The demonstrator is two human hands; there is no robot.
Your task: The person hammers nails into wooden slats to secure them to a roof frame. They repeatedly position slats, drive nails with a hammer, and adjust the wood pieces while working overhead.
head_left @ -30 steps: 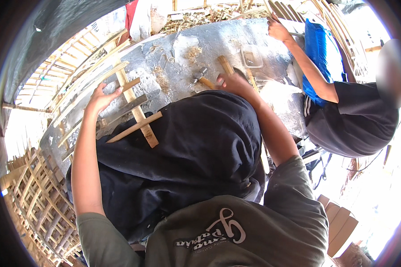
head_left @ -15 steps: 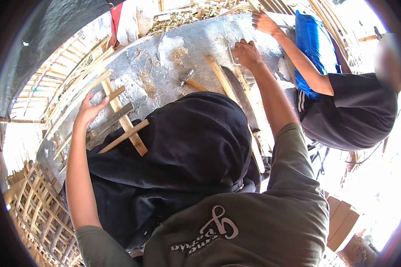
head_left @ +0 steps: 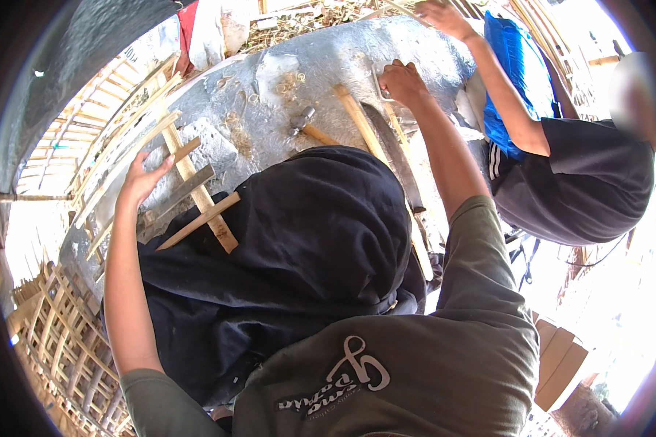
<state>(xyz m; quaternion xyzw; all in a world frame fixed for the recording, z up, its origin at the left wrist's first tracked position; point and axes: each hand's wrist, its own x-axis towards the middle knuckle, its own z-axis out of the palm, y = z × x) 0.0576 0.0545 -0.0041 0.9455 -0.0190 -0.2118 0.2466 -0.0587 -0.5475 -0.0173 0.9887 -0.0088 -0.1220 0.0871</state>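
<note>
My left hand (head_left: pixel 144 178) is at the left, thumb and fingers apart, its thumb by the end of a short crosspiece on a wooden frame (head_left: pixel 189 175). That frame, a flat bar crossed by several short pieces, leans against the black cloth (head_left: pixel 291 226) over my lap. Out at the upper right, my right hand (head_left: pixel 407 84) is closed on a tool with a thin metal loop (head_left: pixel 377 84); its fingers hide most of it. Near that hand lie a long wooden strip (head_left: pixel 361 120) and a machete (head_left: pixel 393 149). A hammer (head_left: pixel 307 125) rests between my hands.
A grey sheet (head_left: pixel 270 69) with scattered shavings covers the ground ahead. At the right sits a co-worker, whose hand (head_left: pixel 444 20) holds a thin strip, beside a blue bag (head_left: pixel 510 80). Bamboo lattice (head_left: pixel 69 342) stands at the lower left, and bamboo strips (head_left: pixel 127 156) lie farther up.
The co-worker's hand has moved up and right, now blurred. My hands and the wooden frame stay nearly where they were, with only a slight shift of the whole view.
</note>
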